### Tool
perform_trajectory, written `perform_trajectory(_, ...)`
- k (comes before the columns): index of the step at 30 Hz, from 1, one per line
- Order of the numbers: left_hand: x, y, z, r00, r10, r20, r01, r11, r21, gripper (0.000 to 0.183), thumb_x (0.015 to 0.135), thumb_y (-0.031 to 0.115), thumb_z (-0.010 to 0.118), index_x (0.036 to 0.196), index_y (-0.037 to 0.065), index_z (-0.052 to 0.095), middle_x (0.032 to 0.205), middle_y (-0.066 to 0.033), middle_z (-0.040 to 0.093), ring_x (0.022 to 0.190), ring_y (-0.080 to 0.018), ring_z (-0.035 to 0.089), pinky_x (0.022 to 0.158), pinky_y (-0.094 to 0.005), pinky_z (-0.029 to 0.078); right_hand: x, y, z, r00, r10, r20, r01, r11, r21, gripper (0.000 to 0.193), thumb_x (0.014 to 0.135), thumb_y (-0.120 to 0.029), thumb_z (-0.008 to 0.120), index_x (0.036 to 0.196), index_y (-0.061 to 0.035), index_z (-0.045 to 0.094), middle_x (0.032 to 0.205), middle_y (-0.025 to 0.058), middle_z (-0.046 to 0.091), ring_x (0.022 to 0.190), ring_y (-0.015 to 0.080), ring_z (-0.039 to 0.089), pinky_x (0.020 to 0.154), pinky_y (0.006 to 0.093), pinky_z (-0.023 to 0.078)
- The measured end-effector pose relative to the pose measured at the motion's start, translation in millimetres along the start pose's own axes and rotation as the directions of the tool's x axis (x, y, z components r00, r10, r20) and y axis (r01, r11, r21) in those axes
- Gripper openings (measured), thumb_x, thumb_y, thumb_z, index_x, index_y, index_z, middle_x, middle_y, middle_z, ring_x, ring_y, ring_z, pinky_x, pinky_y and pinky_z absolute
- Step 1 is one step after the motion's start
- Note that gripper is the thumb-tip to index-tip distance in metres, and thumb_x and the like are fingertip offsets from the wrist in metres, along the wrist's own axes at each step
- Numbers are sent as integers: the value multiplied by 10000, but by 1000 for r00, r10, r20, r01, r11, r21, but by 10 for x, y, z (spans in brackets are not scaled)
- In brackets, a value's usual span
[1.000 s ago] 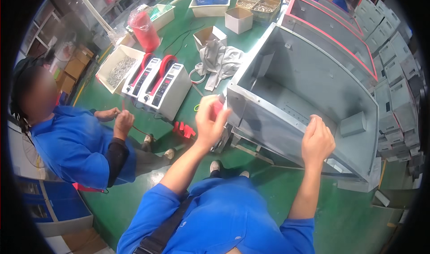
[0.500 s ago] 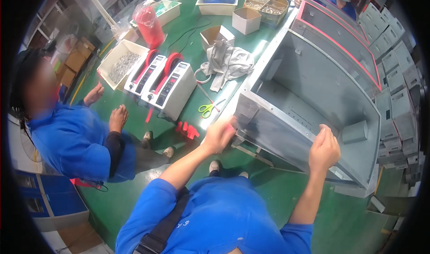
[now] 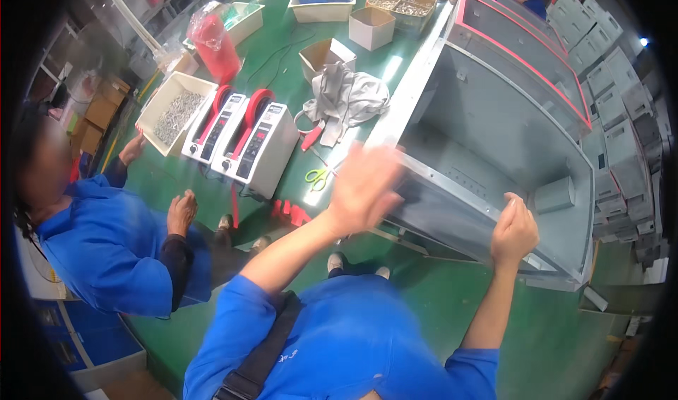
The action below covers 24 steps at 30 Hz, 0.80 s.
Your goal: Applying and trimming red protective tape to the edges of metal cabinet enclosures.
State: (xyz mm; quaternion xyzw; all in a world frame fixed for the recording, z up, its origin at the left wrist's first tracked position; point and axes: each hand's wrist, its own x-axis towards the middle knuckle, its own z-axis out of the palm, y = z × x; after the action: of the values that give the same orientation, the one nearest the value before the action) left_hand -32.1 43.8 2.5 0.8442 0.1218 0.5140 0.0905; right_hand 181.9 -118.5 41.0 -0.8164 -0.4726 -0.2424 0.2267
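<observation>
An open grey metal cabinet shell (image 3: 441, 177) lies tilted across the bench in front of me. My left hand (image 3: 364, 188) is raised at its near left corner, smeared by motion; its fingers look stretched and apart, with nothing seen in them. Over the near rim, farther right, my right hand (image 3: 514, 234) has its fingers curled together. Whatever those fingers grip is hidden. Inside the shell, a grey block-shaped part (image 3: 554, 195) sits at the right end. Green-handled scissors (image 3: 318, 180) lie left of my left hand.
Two white tape dispensers (image 3: 258, 149) with red rolls stand on the green bench, red strips below them. Nearby are a grey cloth (image 3: 346, 103), cardboard boxes (image 3: 372, 29) and a parts tray (image 3: 176, 114). A co-worker (image 3: 113, 237) stands left; red-edged frames (image 3: 519, 50) stand behind the shell.
My left hand has lifted from the shell's corner and spread its fingers; a red patch by its fingers no longer shows. My right hand stays at the rim. The co-worker's far hand shifted left.
</observation>
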Motion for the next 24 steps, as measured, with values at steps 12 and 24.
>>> perform_trajectory(12,56,-186,-129,980,-44,192,7,982,190,606,684,197,666,1225,20,456,1296,-124,436,1222,-342,371,1025,-497,220,40,12,25,999,-8,-40,8,1000,21,172,821,-105,453,850,-74,620,690,35,603,585,211,534,539,331,405)
perform_trajectory(24,-393,499,465,874,108,474,-53,991,-126,494,690,122,643,1168,88,525,1288,-153,425,1204,-361,382,994,-548,240,8,86,62,994,-63,-88,62,998,-8,167,787,-94,468,842,-70,624,655,22,572,529,205,491,490,318,367)
